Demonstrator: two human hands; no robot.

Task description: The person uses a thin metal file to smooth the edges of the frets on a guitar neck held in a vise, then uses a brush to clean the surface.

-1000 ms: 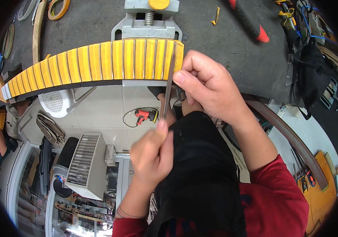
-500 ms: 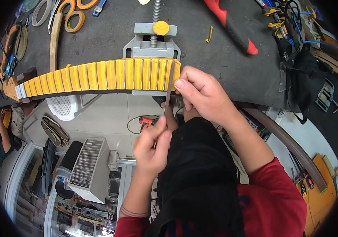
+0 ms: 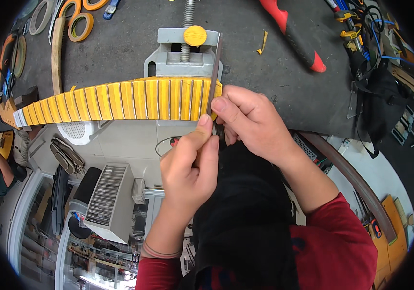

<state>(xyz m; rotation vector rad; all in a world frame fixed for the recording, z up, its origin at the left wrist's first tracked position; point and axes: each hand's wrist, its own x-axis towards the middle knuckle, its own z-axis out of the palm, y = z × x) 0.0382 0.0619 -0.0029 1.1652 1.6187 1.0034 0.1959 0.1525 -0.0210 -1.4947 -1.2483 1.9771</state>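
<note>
A guitar neck lies crosswise at the bench's near edge, its fingerboard masked with yellow tape between the metal frets. A slim metal file crosses the fingerboard near its right end, pointing away from me. My left hand is closed on the file's near end, thumb and fingers pinched just below the neck's front edge. My right hand is closed around the right end of the neck, its thumb close against the file. Its other fingers are curled and partly hidden. Behind the neck stands a grey vise with a yellow knob.
A red and black tool handle lies on the dark bench, near a scrap of yellow tape. Tape rolls and a wooden stick are at the far left. Cables and clamps crowd the far right.
My left hand has pushed the file forward, away from me, so more of it now reaches past the neck toward the vise. My right hand stays at the neck's end.
</note>
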